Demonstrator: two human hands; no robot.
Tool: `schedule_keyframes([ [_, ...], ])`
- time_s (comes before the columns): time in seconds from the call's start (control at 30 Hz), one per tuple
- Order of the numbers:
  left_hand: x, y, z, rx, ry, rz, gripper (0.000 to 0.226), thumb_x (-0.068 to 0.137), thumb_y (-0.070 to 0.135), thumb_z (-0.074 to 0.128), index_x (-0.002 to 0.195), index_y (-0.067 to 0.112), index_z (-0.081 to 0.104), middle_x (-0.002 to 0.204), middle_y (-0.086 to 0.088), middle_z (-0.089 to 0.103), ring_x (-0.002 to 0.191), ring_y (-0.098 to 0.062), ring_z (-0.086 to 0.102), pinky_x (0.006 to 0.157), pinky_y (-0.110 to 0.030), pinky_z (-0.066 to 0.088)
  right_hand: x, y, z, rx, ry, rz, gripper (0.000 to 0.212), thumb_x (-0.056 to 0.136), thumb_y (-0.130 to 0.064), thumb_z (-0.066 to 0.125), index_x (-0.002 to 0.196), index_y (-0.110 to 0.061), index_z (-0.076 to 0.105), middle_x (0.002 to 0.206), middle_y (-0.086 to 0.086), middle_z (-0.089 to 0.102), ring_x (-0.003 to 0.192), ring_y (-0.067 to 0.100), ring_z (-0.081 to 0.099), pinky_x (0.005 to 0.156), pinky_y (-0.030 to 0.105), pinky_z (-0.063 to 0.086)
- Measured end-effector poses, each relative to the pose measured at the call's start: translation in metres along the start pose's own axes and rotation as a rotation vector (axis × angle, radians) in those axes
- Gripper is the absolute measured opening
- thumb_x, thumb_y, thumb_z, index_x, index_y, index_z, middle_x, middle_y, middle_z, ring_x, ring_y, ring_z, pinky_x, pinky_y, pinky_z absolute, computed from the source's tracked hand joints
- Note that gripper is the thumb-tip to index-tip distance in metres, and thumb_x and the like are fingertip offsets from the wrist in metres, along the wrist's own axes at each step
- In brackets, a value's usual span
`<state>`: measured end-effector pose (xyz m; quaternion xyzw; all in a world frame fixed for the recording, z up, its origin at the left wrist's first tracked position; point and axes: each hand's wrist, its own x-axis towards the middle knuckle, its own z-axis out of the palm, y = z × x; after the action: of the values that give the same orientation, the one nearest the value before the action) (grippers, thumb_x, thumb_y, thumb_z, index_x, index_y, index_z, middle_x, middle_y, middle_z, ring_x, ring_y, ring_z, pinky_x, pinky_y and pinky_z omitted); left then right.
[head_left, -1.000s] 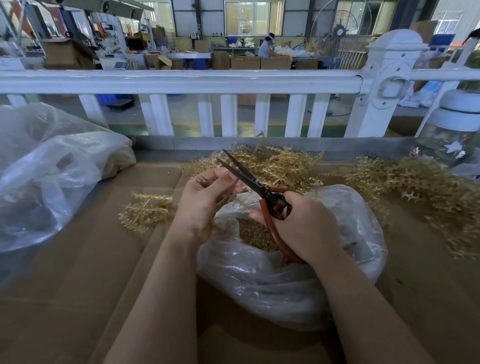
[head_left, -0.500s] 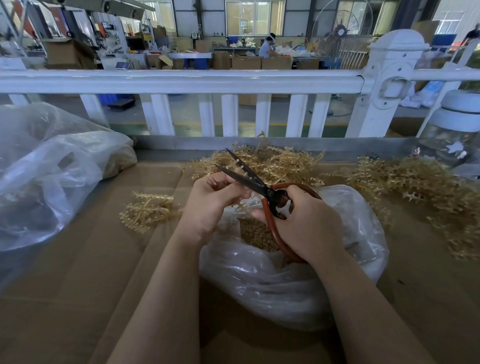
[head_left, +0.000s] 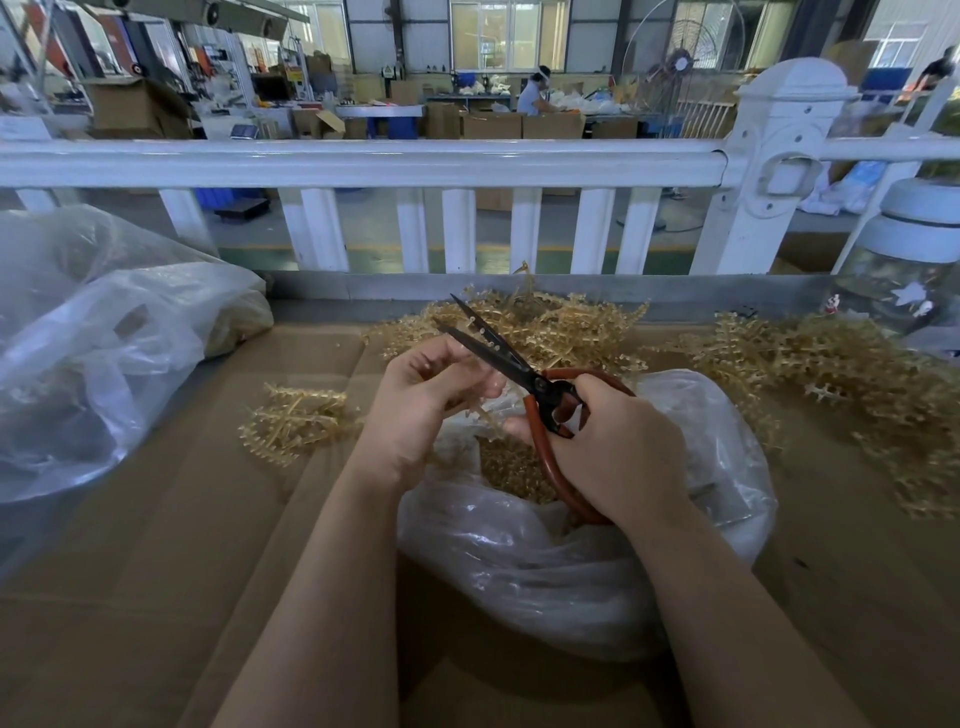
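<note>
Thin amber plastic strip (head_left: 484, 415) is sitting at frame centre, just above the open mouth of the clear bag (head_left: 545, 571). Left hand (head_left: 426, 400) is pinching it, grip clenched on the strip. The fingertips are lying right against the lower blade.

Right hand (head_left: 618, 447) is holding the scissors (head_left: 537, 385), grip wrapped through the red loop handle. The blades are standing open and pointing to the upper left, past the left fingers.

Risks as I'm reading it:
- The left fingertips are sitting too near the cutting edge. If the blades close with the strip fed short, they are likely nicking skin.
- The strip is thin and springy. A loose pinch means it is twisting in the blades and cutting crooked, or slipping out.
- The cut bits (head_left: 511, 467) are collecting in the bag directly below. Cutting off-centre sends pieces onto the cardboard surface (head_left: 156, 545), or into the uncut pile (head_left: 566, 327) behind it.
- The bag rim is slack and touching the right hand, so the handle could be snagging the film and tipping the bits out.
- The small bundle (head_left: 296, 421) at centre left and the big heap (head_left: 857, 374) at right are lying near, so stray bits are easily getting lost in them.
</note>
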<state>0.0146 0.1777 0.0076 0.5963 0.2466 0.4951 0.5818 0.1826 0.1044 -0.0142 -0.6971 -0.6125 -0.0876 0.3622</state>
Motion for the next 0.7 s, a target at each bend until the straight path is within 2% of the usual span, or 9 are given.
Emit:
schedule_keyframes([
  [0.1,0.001,-0.0015,-0.0003,0.005,0.063,0.006,0.01,0.092,-0.001,0.058,0.094,0.0,0.067,0.079,-0.01,0.069,0.071,-0.017,0.065,0.073,-0.025,0.054,0.0007,0.0003,-0.0003,0.003,0.011,-0.003,0.073,0.07,-0.094,0.032,0.078,-0.026,0.059,0.062,-0.017,0.054,0.058,0.002,0.05,0.051,0.022,0.045],
  [0.23,0.0008,-0.001,0.0025,0.034,0.101,0.02,0.013,0.089,0.0,0.063,0.086,0.009,0.071,0.077,-0.01,0.071,0.073,-0.017,0.066,0.075,-0.027,0.055,0.0006,0.0004,-0.0005,0.011,0.015,-0.01,0.062,0.072,-0.089,0.043,0.076,-0.028,0.053,0.061,-0.023,0.043,0.056,-0.008,0.04,0.05,0.013,0.031],
  [0.33,0.0002,-0.0009,0.0031,0.049,0.079,0.04,0.014,0.088,0.001,0.066,0.085,0.011,0.074,0.091,-0.021,0.07,0.085,-0.026,0.064,0.082,-0.034,0.054,0.0011,0.0017,0.0005,-0.002,0.007,-0.017,0.059,0.072,-0.088,0.045,0.077,-0.029,0.049,0.064,-0.02,0.046,0.06,-0.002,0.045,0.051,0.015,0.035],
  [0.47,-0.0001,0.0003,0.0031,0.078,0.044,0.044,0.013,0.085,0.001,0.069,0.079,0.011,0.074,0.081,-0.009,0.071,0.076,-0.015,0.063,0.073,-0.023,0.053,0.0017,0.001,-0.0001,-0.017,0.014,-0.016,0.063,0.072,-0.089,0.041,0.08,-0.028,0.05,0.068,-0.018,0.05,0.064,0.002,0.05,0.052,0.018,0.04],
  [0.57,-0.0001,0.0012,0.0033,0.095,0.024,0.048,0.01,0.079,0.009,0.071,0.07,0.014,0.073,0.074,-0.006,0.069,0.072,-0.012,0.063,0.074,-0.021,0.052,0.0018,0.0001,-0.0007,-0.035,0.012,-0.008,0.07,0.07,-0.092,0.033,0.081,-0.026,0.054,0.071,-0.017,0.055,0.066,0.003,0.05,0.054,0.019,0.043],
  [0.7,-0.0005,0.0015,0.0014,0.091,-0.01,0.07,0.02,0.084,0.003,0.067,0.069,0.015,0.072,0.075,-0.005,0.069,0.074,-0.011,0.064,0.076,-0.022,0.052,0.0009,-0.0018,-0.0021,-0.015,0.027,-0.001,0.068,0.07,-0.091,0.034,0.075,-0.027,0.053,0.064,-0.019,0.049,0.058,-0.003,0.043,0.05,0.011,0.03],
])
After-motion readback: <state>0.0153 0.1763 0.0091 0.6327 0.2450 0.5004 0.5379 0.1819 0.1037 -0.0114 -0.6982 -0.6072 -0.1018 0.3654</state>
